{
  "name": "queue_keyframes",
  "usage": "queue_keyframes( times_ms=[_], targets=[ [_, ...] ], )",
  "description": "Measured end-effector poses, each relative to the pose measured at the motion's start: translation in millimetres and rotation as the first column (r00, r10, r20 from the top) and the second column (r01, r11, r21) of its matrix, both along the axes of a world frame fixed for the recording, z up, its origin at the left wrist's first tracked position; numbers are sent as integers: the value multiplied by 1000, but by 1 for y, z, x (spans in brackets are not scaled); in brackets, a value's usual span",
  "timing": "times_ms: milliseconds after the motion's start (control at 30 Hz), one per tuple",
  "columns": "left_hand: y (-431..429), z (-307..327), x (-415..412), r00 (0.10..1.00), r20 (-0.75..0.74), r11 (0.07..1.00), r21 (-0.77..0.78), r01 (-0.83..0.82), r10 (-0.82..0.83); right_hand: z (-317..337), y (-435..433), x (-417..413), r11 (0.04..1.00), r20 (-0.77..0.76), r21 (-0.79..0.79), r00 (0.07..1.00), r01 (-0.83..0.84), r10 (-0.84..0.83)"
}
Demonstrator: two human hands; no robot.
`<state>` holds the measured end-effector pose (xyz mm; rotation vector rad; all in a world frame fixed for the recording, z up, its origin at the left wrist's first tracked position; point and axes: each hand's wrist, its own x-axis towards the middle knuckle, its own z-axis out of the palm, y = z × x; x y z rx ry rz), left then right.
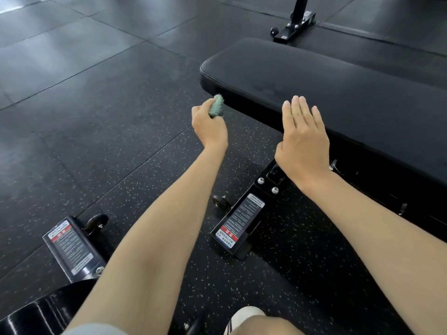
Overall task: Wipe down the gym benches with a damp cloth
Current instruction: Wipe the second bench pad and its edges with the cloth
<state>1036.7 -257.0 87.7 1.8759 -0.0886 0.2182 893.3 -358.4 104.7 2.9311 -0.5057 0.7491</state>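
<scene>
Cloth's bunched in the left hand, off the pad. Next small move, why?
Probably move the left hand right and forward to set the green cloth on the bench pad. The cloth is balled beside the pad's end, over the floor, off the top; the right hand is open over the near edge.

The fuzzy green cloth point(217, 105) is bunched up just beside the left end of the bench point(314, 76). The bench is black and padded.

The dark rubber tile floor point(96, 117), speckled near the camera, carries a black padded flat bench point(338, 93). The bench's black steel foot point(242, 221), with a printed warning label and a small wheel point(220, 201), rests on it. A second labelled bench foot point(72, 247) stands at lower left, and a third black frame point(294, 22) stands farther off.
</scene>
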Motion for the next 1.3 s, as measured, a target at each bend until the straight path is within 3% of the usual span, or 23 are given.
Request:
queue_keyframes(
  times_ms=[133, 333, 533, 700, 833, 900, 1100, 1233, 1300],
  targets=[
    [-19, 7, -9, 997, -82, 999, -45, -9, 5, -1, -1, 1, 1000, 27, 5, 1000, -8, 7],
    [-7, -7, -20, 981, 116, 985, 96, 142, -153, -2, -1, 1, 1000, 20, 4, 1000, -9, 9],
    [-15, 6, -6, 997, -80, 1000, -16, -22, 21, -1, -2, 1, 1000, 8, 2, 1000, -12, 12],
    [-11, -8, -23, 986, 80, 988, 64, 138, -143, -2, -3, 1, 1000, -9, -23, 1000, -15, 15],
    [-18, 5, -9, 996, -74, 990, -125, -67, 59, 0, -4, 0, 1000, -29, -19, 999, -14, 14],
    [-26, 8, -9, 990, -111, 982, -159, -102, 85, 1, -4, 0, 1000, -39, -25, 999, -14, 13],
    [-12, -11, -27, 986, 97, 991, 30, 133, -136, 1, -3, -2, 999, -68, -46, 998, -10, 7],
    [-10, 6, 8, 985, -92, 978, -135, -156, 145, 0, -4, -2, 999, -19, -22, 999, -34, 33],
    [-9, 15, 37, 969, -140, 956, -183, -230, 206, -2, -3, -1, 999, 15, -9, 999, -34, 34]
  ],
)
